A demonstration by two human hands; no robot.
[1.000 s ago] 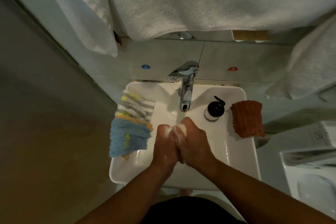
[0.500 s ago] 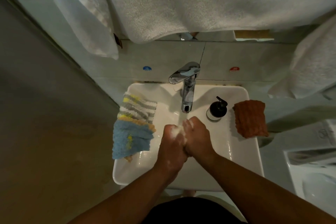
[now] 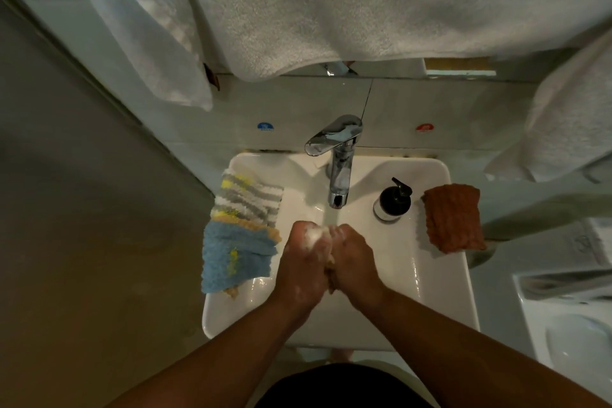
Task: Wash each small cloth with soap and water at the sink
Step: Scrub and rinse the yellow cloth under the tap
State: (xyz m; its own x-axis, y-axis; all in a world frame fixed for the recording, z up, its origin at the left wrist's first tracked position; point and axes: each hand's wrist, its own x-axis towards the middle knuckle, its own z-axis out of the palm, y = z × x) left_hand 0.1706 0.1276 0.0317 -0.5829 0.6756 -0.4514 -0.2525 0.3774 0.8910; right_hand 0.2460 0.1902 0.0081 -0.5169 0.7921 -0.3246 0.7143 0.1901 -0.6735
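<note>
Now, over sink [image 3: 437, 291] — both grips, left hand [image 3: 299, 263], right hand [image 3: 357, 263], squeezing soapy cloth [image 3: 330, 276], tap [image 3: 340, 172] running

Dim, greenish light. Beyond the grip, pale tiled wall [image 3: 430, 109] under white towels [image 3: 364, 3]. Left of the grip, dull grey-brown surface [image 3: 82, 258]; right, white fixture [image 3: 569, 341].

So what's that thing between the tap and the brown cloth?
A black pump bottle stands between the tap and the brown cloth, in the head view.

rust-orange cloth [image 3: 453, 219], blue cloth [image 3: 236, 258]
</note>
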